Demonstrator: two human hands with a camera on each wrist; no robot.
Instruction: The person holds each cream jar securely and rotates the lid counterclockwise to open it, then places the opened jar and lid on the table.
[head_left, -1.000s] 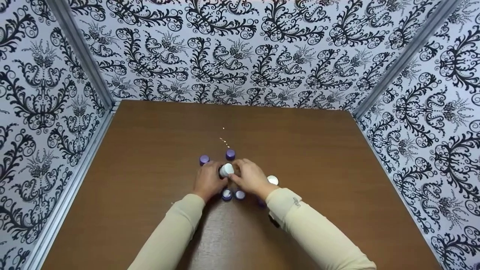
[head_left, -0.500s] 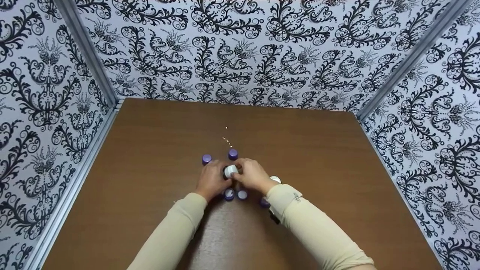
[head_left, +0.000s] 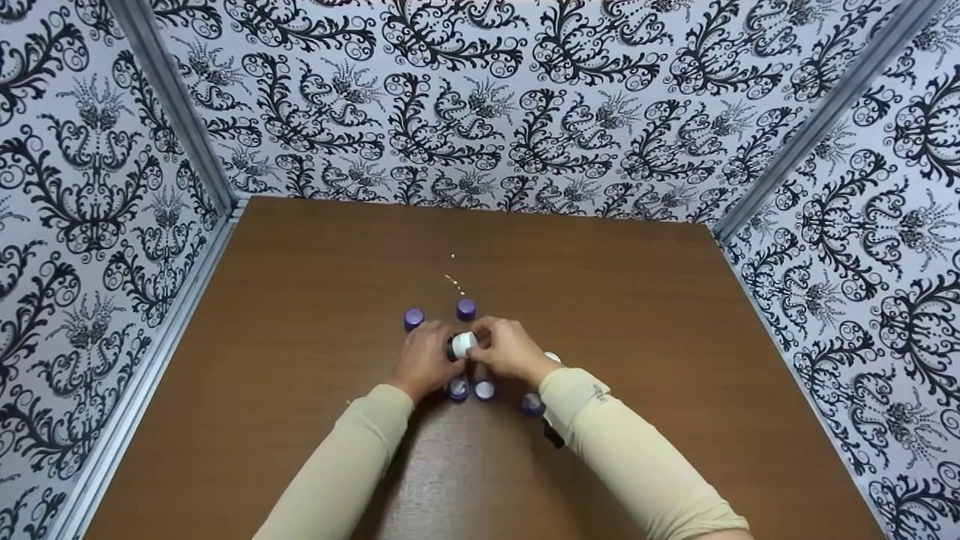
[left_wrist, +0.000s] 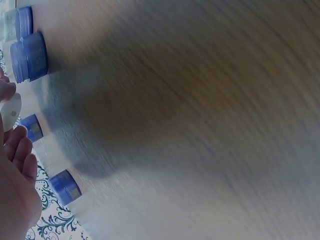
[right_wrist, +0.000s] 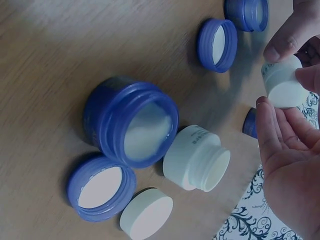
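Both hands hold a small white cosmetic jar (head_left: 464, 344) between them over the middle of the table. My left hand (head_left: 427, 352) grips its body, with the thumb on its side in the right wrist view. At the other end, the thumb and fingers of my right hand (head_left: 514, 351) pinch the smooth white part (right_wrist: 286, 94). The jar is tilted, its white end toward the right hand. Just in front of the hands lie an open purple jar (head_left: 458, 389) and a purple lid (head_left: 484, 390), its white liner facing up.
Two purple containers (head_left: 414, 319) (head_left: 466, 308) stand beyond the hands. Beside the right wrist are a larger open purple jar (right_wrist: 145, 130) with white contents, an open white jar (right_wrist: 195, 157), a purple lid (right_wrist: 101, 187) and a white lid (right_wrist: 146, 214). Patterned walls (head_left: 465, 112) enclose the table.
The white jar has turned a little, its white end swinging toward the right hand. My right hand has shifted slightly to the right; the left hand stays nearly still.
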